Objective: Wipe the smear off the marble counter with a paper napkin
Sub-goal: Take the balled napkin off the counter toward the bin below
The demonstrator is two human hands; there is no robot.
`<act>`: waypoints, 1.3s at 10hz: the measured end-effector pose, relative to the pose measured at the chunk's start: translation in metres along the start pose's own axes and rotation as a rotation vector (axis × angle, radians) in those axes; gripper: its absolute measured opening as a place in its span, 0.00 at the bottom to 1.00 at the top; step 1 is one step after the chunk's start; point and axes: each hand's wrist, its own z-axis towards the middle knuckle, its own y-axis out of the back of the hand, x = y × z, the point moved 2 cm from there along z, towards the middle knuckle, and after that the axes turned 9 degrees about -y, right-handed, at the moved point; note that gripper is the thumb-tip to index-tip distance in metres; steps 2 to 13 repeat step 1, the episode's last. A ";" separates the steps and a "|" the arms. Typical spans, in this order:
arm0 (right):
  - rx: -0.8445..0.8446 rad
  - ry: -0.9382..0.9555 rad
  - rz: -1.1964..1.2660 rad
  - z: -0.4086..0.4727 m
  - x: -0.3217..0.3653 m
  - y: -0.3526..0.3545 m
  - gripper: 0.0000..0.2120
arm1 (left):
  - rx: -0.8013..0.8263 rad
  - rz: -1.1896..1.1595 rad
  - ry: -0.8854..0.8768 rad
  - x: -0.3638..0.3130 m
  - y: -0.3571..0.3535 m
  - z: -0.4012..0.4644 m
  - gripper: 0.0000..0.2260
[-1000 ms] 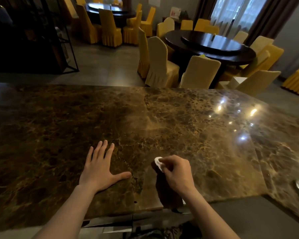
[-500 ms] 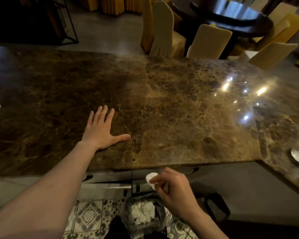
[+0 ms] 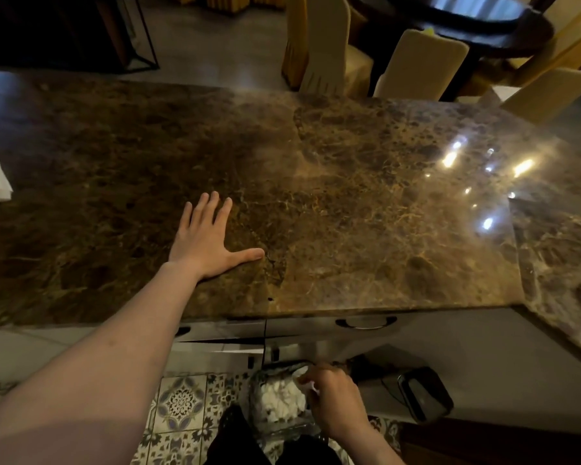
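No readable text, labels, brands, numbers or signs anywhere in view.

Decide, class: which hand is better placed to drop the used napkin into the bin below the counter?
The right hand. It holds the napkin low over the bin, while the left hand lies flat on the counter.
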 end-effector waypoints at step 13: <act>0.019 -0.059 0.043 0.000 -0.013 -0.005 0.11 | 0.005 -0.007 -0.005 -0.002 0.003 -0.002 0.63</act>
